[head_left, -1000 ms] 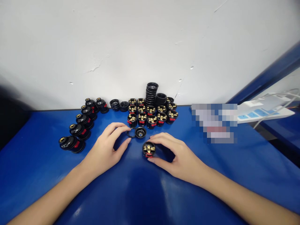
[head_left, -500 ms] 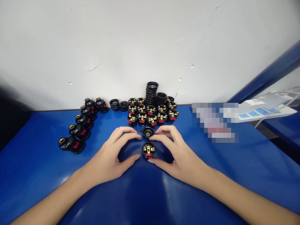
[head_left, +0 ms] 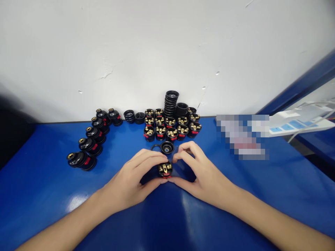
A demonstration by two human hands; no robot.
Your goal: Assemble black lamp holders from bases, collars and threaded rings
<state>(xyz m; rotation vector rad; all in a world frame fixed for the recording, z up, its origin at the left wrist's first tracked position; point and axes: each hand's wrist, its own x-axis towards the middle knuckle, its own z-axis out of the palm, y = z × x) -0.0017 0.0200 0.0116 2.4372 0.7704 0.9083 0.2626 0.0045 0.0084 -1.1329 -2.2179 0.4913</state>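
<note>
In the head view my left hand point(head_left: 142, 176) has its fingers and thumb around a black lamp socket core point(head_left: 165, 168). The core stands upright, with brass terminals on top and a red switch at its front. My right hand point(head_left: 195, 167) is beside it, thumb tip by the switch, curled index finger clear of the core; nothing shows between its fingers. Just behind the core lies a black socket cap point(head_left: 167, 147) with its hollow side up. A thin black ring point(head_left: 156, 146) rests on the table left of that cap.
Several socket cores point(head_left: 172, 133) stand in rows behind my hands. At their back rises a stack of black rings point(head_left: 171, 104). Black cups point(head_left: 129, 116) stand left of the rows. Assembled lamp sockets point(head_left: 89, 146) line the left side. White cables point(head_left: 309, 116) are at the right.
My left hand has moved right and closed on the socket core. My right hand's fingers have drawn back from the cap and curled. The core has shifted slightly.
</note>
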